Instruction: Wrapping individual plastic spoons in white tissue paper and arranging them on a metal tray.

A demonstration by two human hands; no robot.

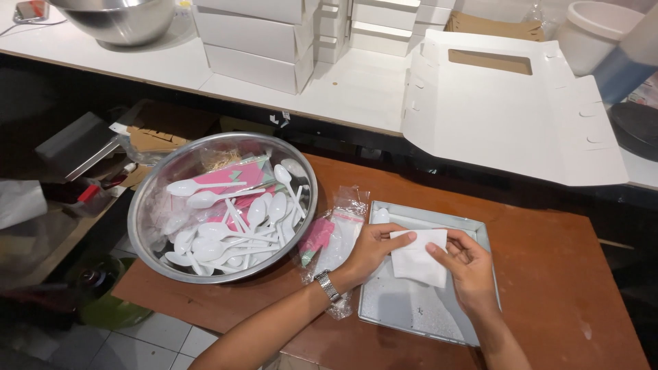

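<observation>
The white paper napkin, pinched over the metal tray between left hand and right hand, could tear or fold crooked if either grip tugs unevenly, or snag the plastic sleeve just left of the left hand.

Single head view — steeply down, close over the table.

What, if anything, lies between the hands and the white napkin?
Nothing visible. The left hand and right hand both pinch the napkin directly, above the metal tray.
</observation>
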